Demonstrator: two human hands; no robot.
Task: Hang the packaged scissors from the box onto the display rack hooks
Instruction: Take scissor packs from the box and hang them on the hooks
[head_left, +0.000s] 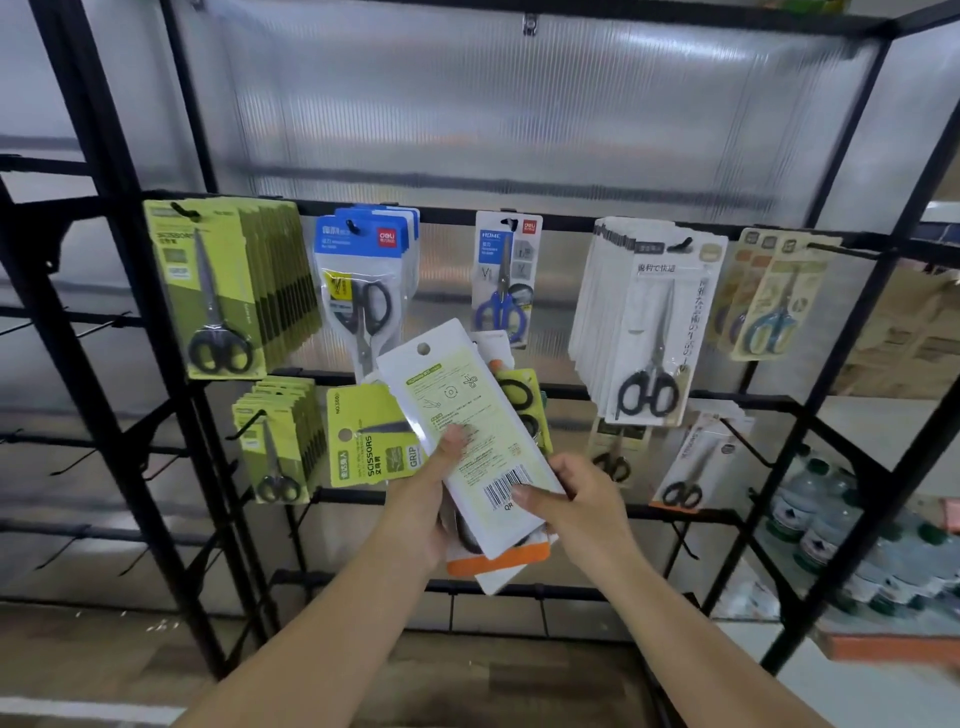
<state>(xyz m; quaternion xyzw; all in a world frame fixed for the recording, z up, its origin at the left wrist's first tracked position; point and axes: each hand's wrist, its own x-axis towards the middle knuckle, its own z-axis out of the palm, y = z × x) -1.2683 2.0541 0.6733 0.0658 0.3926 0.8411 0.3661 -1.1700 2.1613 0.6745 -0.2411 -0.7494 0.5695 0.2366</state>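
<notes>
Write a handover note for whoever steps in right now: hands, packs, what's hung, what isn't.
Left hand: grips a fanned bundle of scissor packs from below, thumb on the top pack.
Right hand: pinches the barcode end of the top pack, which faces back-out, hang hole up.
Under it: a green pack and an orange-edged pack, none on a hook.
Done: the display rack already carries several rows, among them green packs upper left and white packs upper right.
Left: hang each held pack on a hook of its kind. The box is out of view.
</notes>
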